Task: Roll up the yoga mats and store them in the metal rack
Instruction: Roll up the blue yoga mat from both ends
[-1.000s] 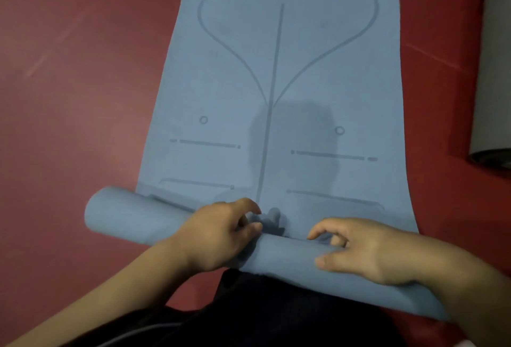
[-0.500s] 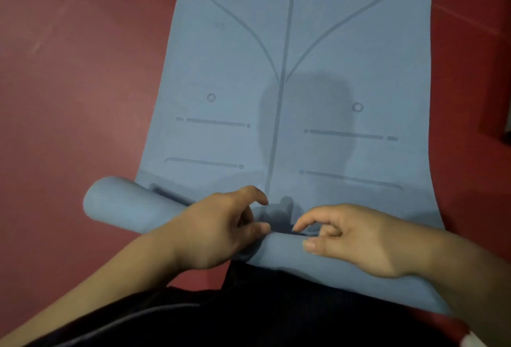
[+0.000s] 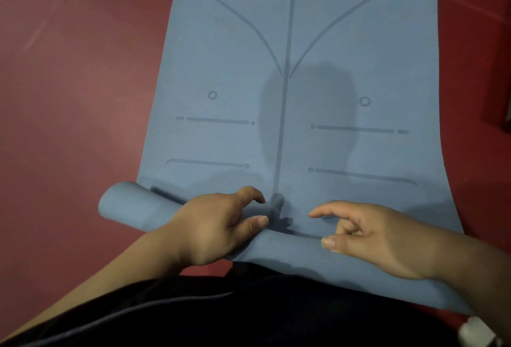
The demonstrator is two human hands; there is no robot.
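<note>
Blue yoga mat [image 3: 298, 136], rolled at six o'clock; left hand [image 3: 218, 227] grips the roll, right hand [image 3: 381, 238] rests loose-fingered. Best rolled evenly toward twelve.

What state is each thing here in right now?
mat: near end rolled up, the rest flat on the floor.
left hand: grips the rolled part, fingers curled over it, thumb on its near side.
right hand: arched over the rolled part, thumb on it, forefinger stretched out; whether it grips is unclear.
</note>
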